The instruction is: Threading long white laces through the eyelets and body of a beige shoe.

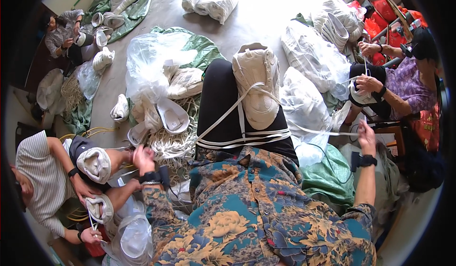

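Left hand [143, 160] blurry, perhaps around lace [227, 114]

Teal-tan floral shirt [256, 209], black trousers [216, 104], black wristbands [366, 161].

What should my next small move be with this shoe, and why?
Perhaps ease your right hand outward to take up slack: a flat white lace runs from its fingers toward your lap, where white strands cross your black trousers between your waist and the cream sneaker.

We've got our left hand [144, 160] out wide, curled in. Right hand [366, 138] is way out too, pinched closed.
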Available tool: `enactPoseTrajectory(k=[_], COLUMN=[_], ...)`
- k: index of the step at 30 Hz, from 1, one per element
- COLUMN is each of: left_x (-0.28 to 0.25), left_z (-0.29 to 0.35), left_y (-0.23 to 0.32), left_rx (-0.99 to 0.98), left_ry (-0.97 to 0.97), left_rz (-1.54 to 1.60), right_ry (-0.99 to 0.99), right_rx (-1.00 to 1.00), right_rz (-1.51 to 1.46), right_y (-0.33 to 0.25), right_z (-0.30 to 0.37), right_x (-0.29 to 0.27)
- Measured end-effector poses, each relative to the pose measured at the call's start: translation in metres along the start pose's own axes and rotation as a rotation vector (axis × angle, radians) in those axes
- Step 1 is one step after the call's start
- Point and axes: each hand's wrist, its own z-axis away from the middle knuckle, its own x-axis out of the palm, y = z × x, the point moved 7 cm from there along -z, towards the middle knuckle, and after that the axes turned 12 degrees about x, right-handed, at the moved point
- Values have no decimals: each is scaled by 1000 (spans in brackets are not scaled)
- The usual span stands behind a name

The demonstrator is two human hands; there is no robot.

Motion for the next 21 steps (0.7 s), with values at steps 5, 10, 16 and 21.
enactPoseTrajectory(k=[5, 10, 16, 21], left_x=[319, 417, 429, 428], left_z=[84, 138, 147, 150], left_y=[146, 126, 123, 127], left_rx=[197, 146, 39, 7], left_ry=[-544, -884, -886, -898], left_rz=[-200, -238, -151, -128], right_ry=[-454, -610, -675, -610], right_rx=[-162, -240, -335, -310], right_rz=[494, 669, 586, 573], right_y=[48, 93, 101, 100], right_z=[90, 133, 131, 128], right_x=[230, 335, 349, 348])
